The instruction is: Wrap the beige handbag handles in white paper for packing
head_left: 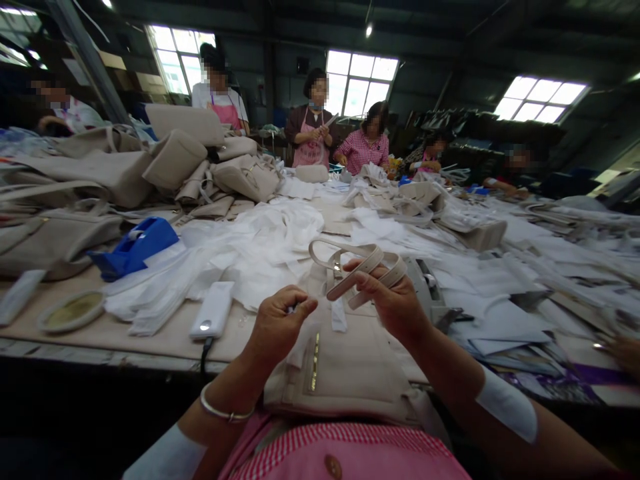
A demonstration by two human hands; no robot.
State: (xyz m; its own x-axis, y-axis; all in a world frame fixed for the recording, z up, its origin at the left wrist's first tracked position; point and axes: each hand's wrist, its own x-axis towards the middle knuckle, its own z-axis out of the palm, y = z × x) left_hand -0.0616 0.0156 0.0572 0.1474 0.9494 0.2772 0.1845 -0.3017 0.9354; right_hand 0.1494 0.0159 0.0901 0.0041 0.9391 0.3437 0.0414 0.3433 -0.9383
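In the head view my right hand [397, 300] grips a looped beige strap [345, 285] with a small metal fitting, its loops standing out to the left of the fingers. Across from it, my left hand [280, 323] is closed in a pinch, apart from the strap; whatever lies between thumb and finger is too small to make out. Below both hands a beige bag [357, 367] lies flat at the table's front edge, against my pink apron. A gold-coloured zip or trim [315, 361] runs along its left part. White wrapping sheets [265, 247] spread behind the hands.
Left of me are a blue tape dispenser [135, 250], a white power bank [213, 310] with a cable, and a round dish [70, 311]. Beige bags [175, 167] pile up at the back left. A grey device [425, 283] stands behind my right hand. Several co-workers stand across the table.
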